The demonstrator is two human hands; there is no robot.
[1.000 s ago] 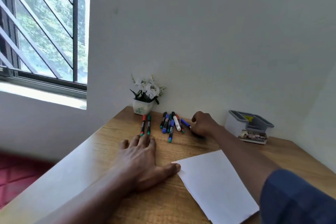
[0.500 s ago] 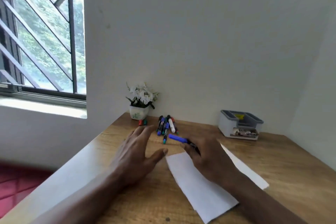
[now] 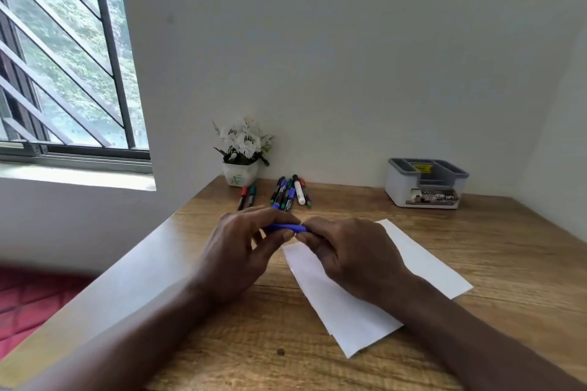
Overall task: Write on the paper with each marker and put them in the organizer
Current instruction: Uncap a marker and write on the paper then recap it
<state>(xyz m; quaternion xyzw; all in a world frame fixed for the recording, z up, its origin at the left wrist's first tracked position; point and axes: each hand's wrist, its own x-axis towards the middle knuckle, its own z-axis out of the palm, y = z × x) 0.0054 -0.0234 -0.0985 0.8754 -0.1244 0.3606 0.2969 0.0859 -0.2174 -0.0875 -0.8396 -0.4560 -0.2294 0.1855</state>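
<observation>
Window: barred, far left, greenery outside. It gives daylight from the left.

Table: wood, pushed into the corner of two pale walls.

Paper: white sheet, lying flat and skewed, near and right of centre. It sits just where the writing hand would come down. No marks visible on the part that shows.

Left hand and right hand: brought together above the far left corner of the paper. Each is curled round one end of the same marker, thumbs and fingertips nearly meeting. The right wrist lies over the sheet. This looks like a two-handed grip for pulling the cap off, the left hand on the cap end and the right on the barrel. The seam itself is hidden by the fingers.

Organizer: grey and white, with compartments, far right against the wall. No marker visible in it, so filing has probably not begun.

Flower pot: small and white with white blooms, far centre-left by the wall.

Loose markers: a bunch with mixed caps, far centre. A red-capped and green-capped pair lies just left of it, near the pot. All are waiting their turn, well apart from the organizer.

Blue marker: held level between the hands, only a short blue stretch showing. Judged the first in the sequence.
</observation>
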